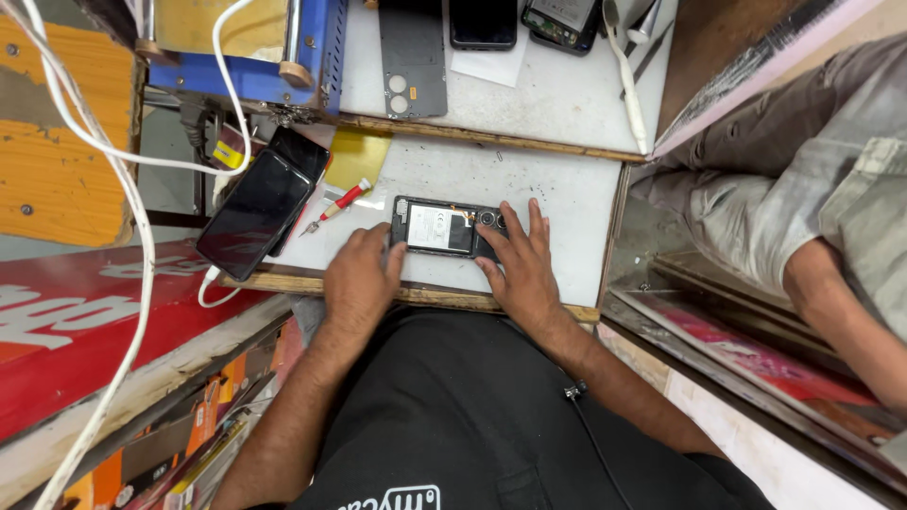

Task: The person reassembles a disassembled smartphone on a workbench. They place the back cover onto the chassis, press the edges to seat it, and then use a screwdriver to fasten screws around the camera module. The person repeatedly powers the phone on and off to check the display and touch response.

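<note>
Fingers first: the left hand (359, 279) has its fingers (389, 253) curled down onto the left end of the opened phone (444, 229), pressing at its edge. The right hand (521, 264) comes in from the other end, fingers (515, 222) spread wide and laid flat over the camera end, thumb tucked against the near edge. So both hands are on the phone, pinning it between them rather than lifting it.

The opened phone lies flat and crosswise on the pale grey surface (567, 194), close to the near wooden edge, back cover off, a light battery panel showing in the middle and round camera lenses at the right end.

Moving outward to the left: a small red-handled screwdriver (337, 203) lies at a slant just beside the phone, and behind it a yellow sheet (357, 156). Further left, two dark phones (260, 210) lie stacked and tilted, hanging over the edge of the surface, with a white cable (142, 236) running down past them.

On the raised shelf (557, 99) beyond: a grey back cover (413, 57) with camera holes, another dark phone (483, 21) on a white paper, and a blue machine (274, 61) at the left.

Off to the right, another person's forearm (850, 312) in a grey sleeve sits well apart from the phone.
</note>
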Action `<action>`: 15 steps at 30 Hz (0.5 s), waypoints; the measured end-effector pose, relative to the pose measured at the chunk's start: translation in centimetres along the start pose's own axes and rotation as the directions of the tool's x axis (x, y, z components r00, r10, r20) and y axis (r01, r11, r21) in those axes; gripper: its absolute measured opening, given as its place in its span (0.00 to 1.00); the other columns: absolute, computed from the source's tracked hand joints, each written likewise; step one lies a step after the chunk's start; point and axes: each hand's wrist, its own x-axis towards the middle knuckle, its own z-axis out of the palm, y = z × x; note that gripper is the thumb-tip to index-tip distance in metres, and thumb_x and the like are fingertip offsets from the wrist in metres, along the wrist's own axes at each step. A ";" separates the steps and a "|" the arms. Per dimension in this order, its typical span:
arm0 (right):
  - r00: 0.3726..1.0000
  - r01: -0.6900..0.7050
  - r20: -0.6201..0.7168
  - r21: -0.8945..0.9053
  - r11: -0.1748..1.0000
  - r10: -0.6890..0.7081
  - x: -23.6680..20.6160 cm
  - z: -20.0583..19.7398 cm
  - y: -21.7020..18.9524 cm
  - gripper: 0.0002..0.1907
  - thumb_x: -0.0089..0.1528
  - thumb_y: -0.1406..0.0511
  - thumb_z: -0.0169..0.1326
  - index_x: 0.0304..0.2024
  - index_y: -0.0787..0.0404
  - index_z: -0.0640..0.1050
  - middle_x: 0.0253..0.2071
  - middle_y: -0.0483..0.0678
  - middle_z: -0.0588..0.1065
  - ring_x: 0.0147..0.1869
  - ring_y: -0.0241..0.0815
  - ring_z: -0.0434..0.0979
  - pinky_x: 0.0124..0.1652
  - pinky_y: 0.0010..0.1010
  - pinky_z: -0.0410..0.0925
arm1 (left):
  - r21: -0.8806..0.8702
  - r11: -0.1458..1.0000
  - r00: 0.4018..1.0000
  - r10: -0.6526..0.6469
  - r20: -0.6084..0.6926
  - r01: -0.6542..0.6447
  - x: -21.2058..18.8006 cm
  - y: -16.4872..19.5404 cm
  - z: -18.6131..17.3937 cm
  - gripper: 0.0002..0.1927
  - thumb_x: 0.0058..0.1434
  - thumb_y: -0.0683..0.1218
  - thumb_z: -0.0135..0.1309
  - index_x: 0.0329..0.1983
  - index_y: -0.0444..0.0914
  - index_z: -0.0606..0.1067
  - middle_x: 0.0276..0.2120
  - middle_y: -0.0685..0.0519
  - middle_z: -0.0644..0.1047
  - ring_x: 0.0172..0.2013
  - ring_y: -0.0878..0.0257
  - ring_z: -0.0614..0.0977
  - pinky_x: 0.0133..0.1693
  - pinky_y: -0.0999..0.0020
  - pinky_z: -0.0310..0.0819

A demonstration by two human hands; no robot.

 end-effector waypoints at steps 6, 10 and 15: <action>0.999 -0.004 0.042 0.007 1.000 0.003 0.4 -0.3 0.6 0.24 0.65 0.60 0.59 0.63 0.54 0.73 0.76 0.57 0.56 0.82 0.67 0.40 0.73 0.69 0.41 | -0.246 0.954 0.985 -0.171 0.018 0.170 0.1 0.5 1.8 0.18 0.61 0.46 0.61 0.52 0.33 0.76 0.39 0.45 0.78 0.31 0.55 0.82 0.36 0.60 0.78; 0.997 0.018 0.071 0.038 0.999 -0.021 0.7 -0.6 1.0 0.24 0.67 0.61 0.57 0.64 0.56 0.71 0.75 0.59 0.55 0.82 0.67 0.39 0.73 0.69 0.39 | -0.470 0.843 0.964 -0.249 0.089 0.261 0.6 -0.7 2.8 0.14 0.64 0.44 0.60 0.49 0.32 0.75 0.35 0.51 0.81 0.32 0.63 0.82 0.37 0.68 0.78; 0.998 0.035 0.056 0.070 0.997 -0.038 0.9 -0.8 1.6 0.28 0.68 0.61 0.57 0.68 0.59 0.66 0.76 0.59 0.56 0.83 0.67 0.40 0.75 0.66 0.38 | -0.766 0.522 0.926 -0.247 0.286 0.376 1.0 -1.8 4.2 0.19 0.65 0.40 0.55 0.58 0.33 0.70 0.32 0.51 0.79 0.31 0.68 0.82 0.31 0.75 0.75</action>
